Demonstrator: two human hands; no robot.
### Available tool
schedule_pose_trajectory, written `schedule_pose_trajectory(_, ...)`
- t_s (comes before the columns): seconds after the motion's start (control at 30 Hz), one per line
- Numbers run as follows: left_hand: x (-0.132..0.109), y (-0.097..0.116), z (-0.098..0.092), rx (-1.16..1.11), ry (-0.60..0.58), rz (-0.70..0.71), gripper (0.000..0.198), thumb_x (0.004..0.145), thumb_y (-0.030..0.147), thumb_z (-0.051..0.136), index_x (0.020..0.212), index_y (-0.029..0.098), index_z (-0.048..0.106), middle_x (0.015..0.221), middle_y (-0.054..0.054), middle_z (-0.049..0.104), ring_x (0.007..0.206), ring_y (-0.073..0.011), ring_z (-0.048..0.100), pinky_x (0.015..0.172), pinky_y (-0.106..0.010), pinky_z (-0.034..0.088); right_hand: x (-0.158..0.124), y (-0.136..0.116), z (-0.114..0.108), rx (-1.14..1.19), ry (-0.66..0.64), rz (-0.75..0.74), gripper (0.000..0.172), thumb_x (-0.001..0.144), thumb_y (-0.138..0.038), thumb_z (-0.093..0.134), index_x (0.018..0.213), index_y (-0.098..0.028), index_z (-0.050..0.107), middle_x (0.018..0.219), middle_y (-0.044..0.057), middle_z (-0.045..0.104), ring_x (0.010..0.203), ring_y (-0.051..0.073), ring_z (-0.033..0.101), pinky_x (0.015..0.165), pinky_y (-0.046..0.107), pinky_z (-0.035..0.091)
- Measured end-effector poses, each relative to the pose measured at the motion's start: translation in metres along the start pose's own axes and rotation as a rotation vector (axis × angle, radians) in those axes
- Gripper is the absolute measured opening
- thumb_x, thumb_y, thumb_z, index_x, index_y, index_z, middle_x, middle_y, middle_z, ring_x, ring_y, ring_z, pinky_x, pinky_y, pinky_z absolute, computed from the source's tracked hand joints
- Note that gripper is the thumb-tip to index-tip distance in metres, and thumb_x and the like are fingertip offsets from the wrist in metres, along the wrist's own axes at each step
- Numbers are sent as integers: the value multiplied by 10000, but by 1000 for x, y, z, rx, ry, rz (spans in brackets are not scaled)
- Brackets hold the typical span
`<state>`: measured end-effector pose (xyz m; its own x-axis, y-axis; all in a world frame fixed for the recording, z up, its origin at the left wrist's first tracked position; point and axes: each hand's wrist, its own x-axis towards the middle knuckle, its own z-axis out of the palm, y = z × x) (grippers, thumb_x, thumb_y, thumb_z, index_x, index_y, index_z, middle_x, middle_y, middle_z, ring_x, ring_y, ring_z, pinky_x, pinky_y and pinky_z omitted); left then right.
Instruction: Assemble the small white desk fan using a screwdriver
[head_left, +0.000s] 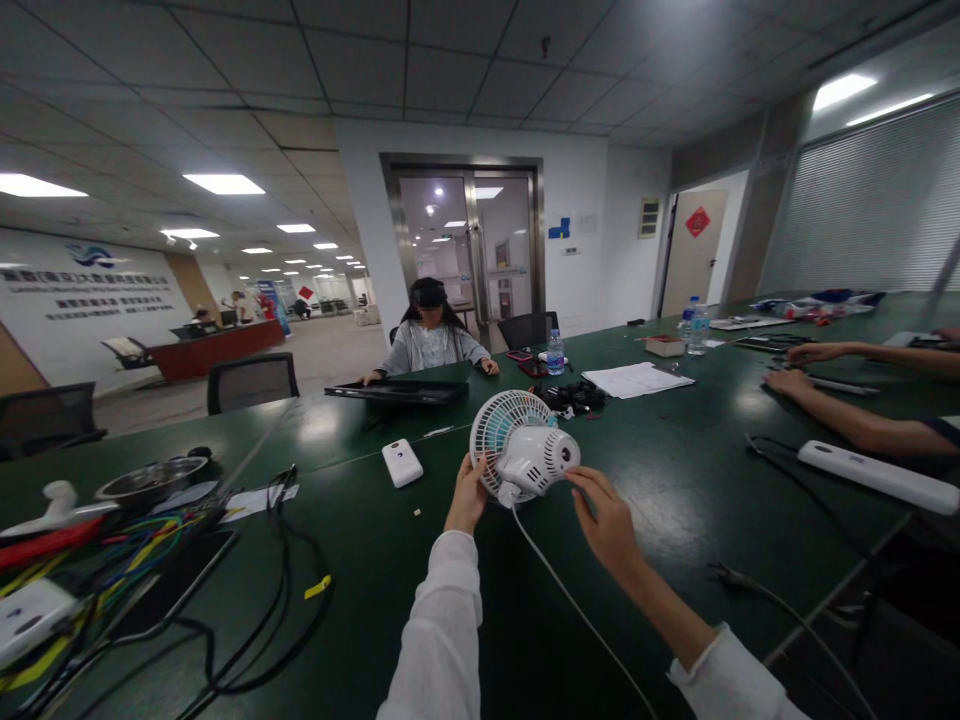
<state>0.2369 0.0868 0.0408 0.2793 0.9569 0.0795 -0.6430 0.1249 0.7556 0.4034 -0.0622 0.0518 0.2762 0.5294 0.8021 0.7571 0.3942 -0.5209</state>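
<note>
Mid-tabletop (675, 480), left hand (466, 495) grips small fan (521, 445); right hand (609, 520) open, fingertips touching; trailing cord (570, 605) could snag and topple it.

Both forearms reach forward from the bottom edge, each in a white sleeve; the right sleeve is pushed back, baring the wrist and lower forearm. The left hand (466, 493) is raised with fingers curled in a grip, thumb side up. The right hand (609, 520) is extended with fingers loosely spread, its fingertips pointing inward towards the left.
</note>
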Motion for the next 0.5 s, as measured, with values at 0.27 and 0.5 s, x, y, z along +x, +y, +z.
schedule_pose_trajectory(0.27, 0, -1, -7, -5, 0, -33, 264, 665, 261, 785, 858, 195, 617, 844, -11, 722, 775, -164, 683, 771, -308, 526, 3, -9, 5, -44, -7, -27, 247, 864, -213, 441, 993, -213, 652, 1037, 103, 644, 985, 240, 604, 891, 441, 503)
schedule_pose_trajectory(0.5, -3, 2, 0, -7, -10, -26, 325, 603, 275, 826, 828, 175, 614, 788, -2, 713, 708, -143, 665, 744, -291, 513, 10, -6, 4, -59, -6, 1, 199, 850, -217, 457, 929, -202, 639, 956, 103, 638, 922, 247, 608, 850, 432, 509)
